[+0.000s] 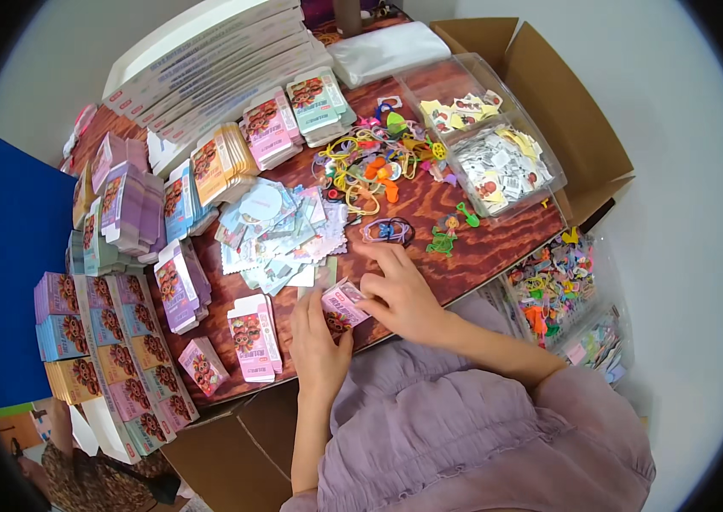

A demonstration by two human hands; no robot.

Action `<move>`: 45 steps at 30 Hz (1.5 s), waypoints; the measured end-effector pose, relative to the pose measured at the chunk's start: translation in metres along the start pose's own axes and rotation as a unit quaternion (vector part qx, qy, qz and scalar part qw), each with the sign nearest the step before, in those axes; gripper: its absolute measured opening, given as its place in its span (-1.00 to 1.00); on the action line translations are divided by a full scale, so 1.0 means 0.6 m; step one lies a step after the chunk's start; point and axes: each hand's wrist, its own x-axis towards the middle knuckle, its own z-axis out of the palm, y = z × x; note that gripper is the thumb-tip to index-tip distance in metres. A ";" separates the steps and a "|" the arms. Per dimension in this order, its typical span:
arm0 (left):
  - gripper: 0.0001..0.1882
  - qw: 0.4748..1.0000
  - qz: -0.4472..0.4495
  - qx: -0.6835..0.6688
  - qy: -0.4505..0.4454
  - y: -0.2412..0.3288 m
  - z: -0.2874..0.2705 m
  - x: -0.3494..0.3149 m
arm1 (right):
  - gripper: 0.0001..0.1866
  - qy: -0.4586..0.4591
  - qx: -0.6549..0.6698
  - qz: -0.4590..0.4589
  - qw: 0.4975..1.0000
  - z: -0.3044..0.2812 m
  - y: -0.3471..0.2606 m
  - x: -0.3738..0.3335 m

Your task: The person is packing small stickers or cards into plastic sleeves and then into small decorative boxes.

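Note:
A small pink cardboard box (341, 312) lies tilted between my hands near the table's front edge. My left hand (319, 350) is closed around its left side. My right hand (409, 299) has its thumb and a bent finger at the box's right end, with the index finger raised apart. What is inside the box is hidden. Left of my left hand lies a flattened pink box with flaps out (254, 337), and beside it a closed pink box (204, 366). Beyond my hands are a hair tie with a blue charm (389, 230) and a pile of pale printed cards (280, 235).
Stacks of flat coloured boxes (223, 162) line the left and back. A tray of packed boxes (118, 350) stands left. Small colourful toys (383, 162) lie before a clear divided container (498, 162). An open carton (566, 111) and bags of toys (553, 282) are right. Another person (97, 478) is lower left.

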 end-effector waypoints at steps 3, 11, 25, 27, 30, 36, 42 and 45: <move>-0.17 1.000 -0.013 -0.013 0.001 0.005 0.001 0.001 | -0.74 0.031 -0.076 -0.008 0.997 -0.011 -0.015 0.001; -0.21 0.966 -0.061 -0.250 -0.022 -0.009 0.011 -0.001 | -0.90 -0.020 0.195 0.051 0.979 -0.019 0.024 -0.013; -0.17 0.944 -0.114 -0.309 -0.016 -0.034 0.032 -0.022 | -0.88 0.049 0.368 0.201 0.906 -0.143 0.105 0.061; -0.16 0.936 -0.127 -0.327 -0.021 -0.029 0.031 -0.019 | -0.92 0.044 0.613 0.235 0.753 -0.161 0.104 0.065; -0.23 0.950 -0.106 -0.293 -0.003 -0.022 0.026 -0.016 | -0.94 0.049 0.581 0.280 0.762 -0.184 0.135 0.030; -0.23 0.950 -0.110 -0.291 -0.017 -0.014 0.019 -0.010 | -0.90 0.151 0.077 0.264 0.949 -0.170 0.132 -0.017; -0.23 0.968 -0.068 -0.240 -0.035 -0.012 0.019 -0.003 | -0.81 0.078 -0.299 0.189 0.932 -0.132 0.114 -0.017; -0.23 0.957 -0.070 -0.280 -0.031 -0.020 0.030 -0.007 | -0.80 0.038 -0.293 0.191 0.936 -0.118 0.130 -0.027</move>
